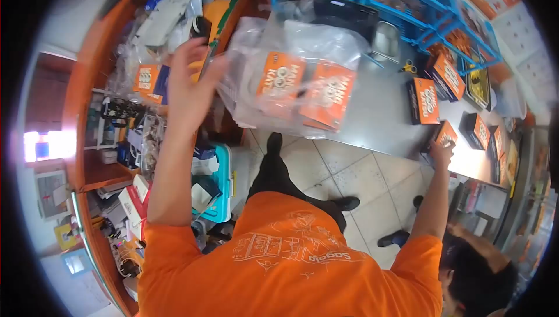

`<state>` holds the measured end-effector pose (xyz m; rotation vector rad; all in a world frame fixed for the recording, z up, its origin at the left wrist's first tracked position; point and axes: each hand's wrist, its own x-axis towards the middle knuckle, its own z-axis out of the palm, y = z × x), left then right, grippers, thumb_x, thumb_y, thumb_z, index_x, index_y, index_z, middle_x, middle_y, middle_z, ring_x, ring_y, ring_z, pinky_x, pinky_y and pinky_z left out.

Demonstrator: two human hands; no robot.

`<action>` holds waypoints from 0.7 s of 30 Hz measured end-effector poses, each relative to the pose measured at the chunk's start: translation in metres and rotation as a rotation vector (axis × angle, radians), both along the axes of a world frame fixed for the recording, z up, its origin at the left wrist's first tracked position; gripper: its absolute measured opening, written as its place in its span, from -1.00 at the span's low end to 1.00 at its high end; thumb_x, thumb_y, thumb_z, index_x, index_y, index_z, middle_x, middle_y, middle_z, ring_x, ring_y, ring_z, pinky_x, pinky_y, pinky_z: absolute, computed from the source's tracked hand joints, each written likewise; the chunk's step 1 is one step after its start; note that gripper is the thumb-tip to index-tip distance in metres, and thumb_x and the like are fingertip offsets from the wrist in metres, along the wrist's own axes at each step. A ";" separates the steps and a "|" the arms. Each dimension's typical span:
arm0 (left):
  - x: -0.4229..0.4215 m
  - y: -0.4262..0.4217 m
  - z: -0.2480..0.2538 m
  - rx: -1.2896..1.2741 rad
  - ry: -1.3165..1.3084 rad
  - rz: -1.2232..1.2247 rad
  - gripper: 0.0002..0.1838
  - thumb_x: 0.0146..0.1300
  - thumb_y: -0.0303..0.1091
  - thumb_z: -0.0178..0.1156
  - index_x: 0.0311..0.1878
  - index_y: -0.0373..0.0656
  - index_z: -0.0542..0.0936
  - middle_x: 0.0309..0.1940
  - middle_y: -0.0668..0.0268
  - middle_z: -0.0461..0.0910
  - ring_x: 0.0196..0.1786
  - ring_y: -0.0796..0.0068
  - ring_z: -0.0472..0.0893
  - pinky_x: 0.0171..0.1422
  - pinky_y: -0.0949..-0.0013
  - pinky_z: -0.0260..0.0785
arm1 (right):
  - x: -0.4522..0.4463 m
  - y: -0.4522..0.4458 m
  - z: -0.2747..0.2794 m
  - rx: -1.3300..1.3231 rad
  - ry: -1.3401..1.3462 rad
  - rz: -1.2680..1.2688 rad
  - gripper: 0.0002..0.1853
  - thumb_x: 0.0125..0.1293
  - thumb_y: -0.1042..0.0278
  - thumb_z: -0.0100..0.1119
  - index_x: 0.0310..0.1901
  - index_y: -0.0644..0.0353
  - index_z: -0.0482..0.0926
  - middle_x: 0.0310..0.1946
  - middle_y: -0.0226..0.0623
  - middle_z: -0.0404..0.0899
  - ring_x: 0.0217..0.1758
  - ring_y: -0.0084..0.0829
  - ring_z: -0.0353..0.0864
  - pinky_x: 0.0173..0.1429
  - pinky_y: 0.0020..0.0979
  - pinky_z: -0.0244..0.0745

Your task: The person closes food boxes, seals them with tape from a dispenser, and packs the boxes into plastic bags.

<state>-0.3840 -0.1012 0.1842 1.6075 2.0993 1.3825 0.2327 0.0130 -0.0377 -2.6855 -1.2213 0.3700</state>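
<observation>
My left hand (195, 78) is raised beside a clear plastic bag (239, 78), its fingers apart and slightly blurred; the thumb lies at the bag's left edge. Two orange boxes printed "MANG KATSU" show in or under the plastic, one box (280, 83) to the left of the other box (329, 95). Out to the right, at the front edge of the metal table (381, 122), my right hand (442, 154) is closed on a small orange and black box (446, 133). That hand partly covers it.
More orange boxes (423, 101) stand on the table's right side, near yellow-handled scissors (409, 66) and a metal container (386, 40). Blue plastic racks (407, 2) line the back. Cluttered shelves (110, 171) rise at left. Another person (477, 270) is low at right.
</observation>
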 end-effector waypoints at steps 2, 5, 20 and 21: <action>0.002 0.024 0.000 -0.141 -0.039 -0.187 -0.56 0.23 -0.26 0.39 0.11 -0.23 0.53 -0.11 0.27 0.61 -0.06 0.48 0.58 0.05 0.40 0.43 | 0.046 -0.005 -0.016 0.073 0.238 -0.047 0.03 -0.08 0.05 0.49 0.39 0.18 0.13 0.09 0.07 0.53 0.10 -0.09 0.61 0.13 -0.13 0.53; -0.011 0.049 -0.016 -0.217 -0.185 -0.468 -0.68 0.27 -0.35 0.33 0.04 -0.21 0.53 -0.25 0.36 0.60 -0.13 0.59 0.57 -0.03 0.45 0.42 | 0.024 -0.045 0.054 -0.049 0.580 -0.157 -0.14 0.03 0.17 0.47 0.32 0.21 0.20 -0.04 -0.12 0.53 -0.13 -0.36 0.61 -0.08 -0.39 0.58; -0.033 0.043 -0.052 0.048 -1.318 -0.460 -0.74 0.27 -0.35 -0.07 -0.04 -0.22 0.46 -0.12 0.25 0.54 -0.27 0.51 0.48 -0.12 0.44 0.32 | -0.406 -0.046 0.221 -0.050 1.623 0.773 -0.02 -0.06 0.08 0.37 0.44 0.21 0.21 0.33 -0.08 0.32 0.38 -0.31 0.32 0.46 -0.34 0.15; -0.035 0.042 -0.058 0.087 -1.291 -0.378 -0.73 0.27 -0.33 -0.09 -0.04 -0.22 0.46 -0.07 0.23 0.54 -0.28 0.50 0.48 -0.12 0.44 0.32 | -0.396 -0.042 0.209 -0.086 1.610 0.748 -0.07 -0.02 0.09 0.34 0.42 0.18 0.22 0.30 -0.08 0.35 0.35 -0.32 0.37 0.44 -0.36 0.19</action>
